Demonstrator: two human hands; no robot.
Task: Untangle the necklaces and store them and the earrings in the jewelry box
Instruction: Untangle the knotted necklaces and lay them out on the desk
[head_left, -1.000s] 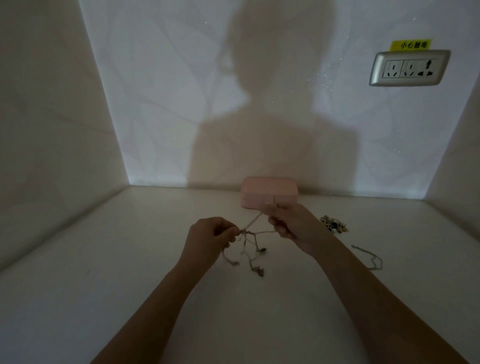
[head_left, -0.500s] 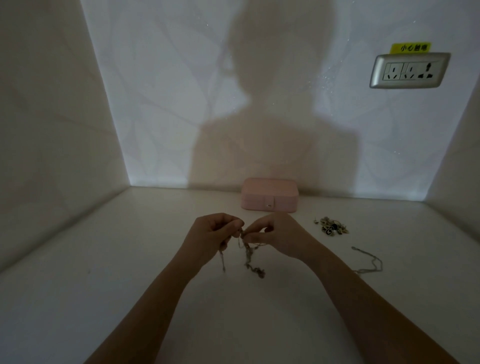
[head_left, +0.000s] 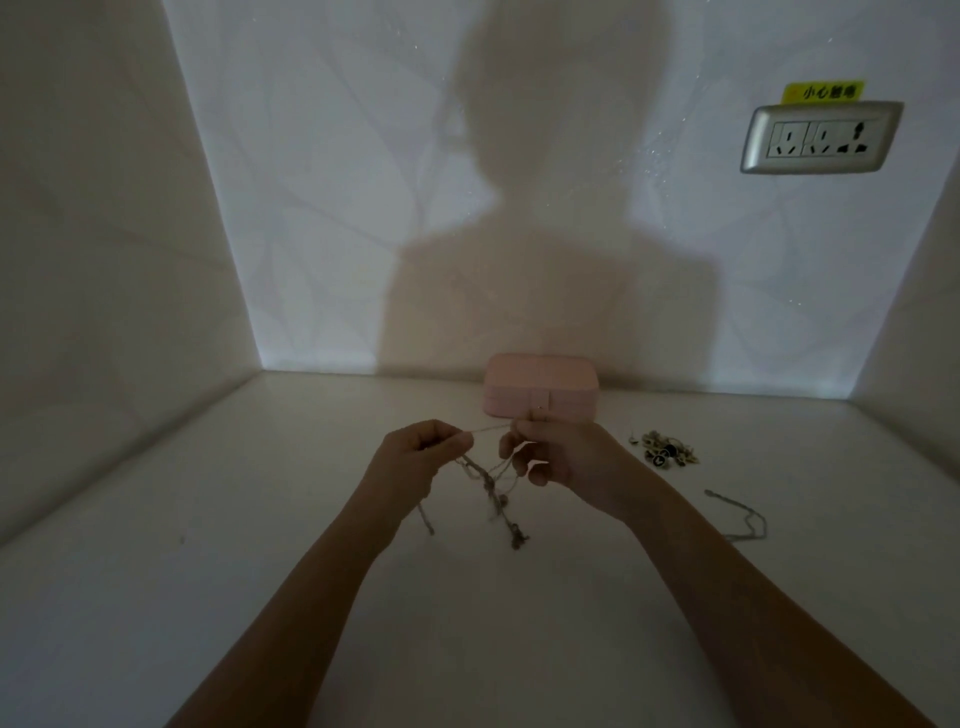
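Gently teasing one strand (head_left: 491, 428) out of the tangled necklaces (head_left: 491, 488).
Pinching it taut between left hand (head_left: 415, 457) and right hand (head_left: 563, 457); pull slowly, letting the rest dangle loose.

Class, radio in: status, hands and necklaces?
Left hand and right hand both pinch tangled necklaces, strand taut between. Jewelry box shut. Earrings, loose chain lie aside.

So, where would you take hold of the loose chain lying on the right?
I'd pinch the loose chain at its straight far end, coming from above. It lies flat and slack on the table, and its near part seems to double back on itself.
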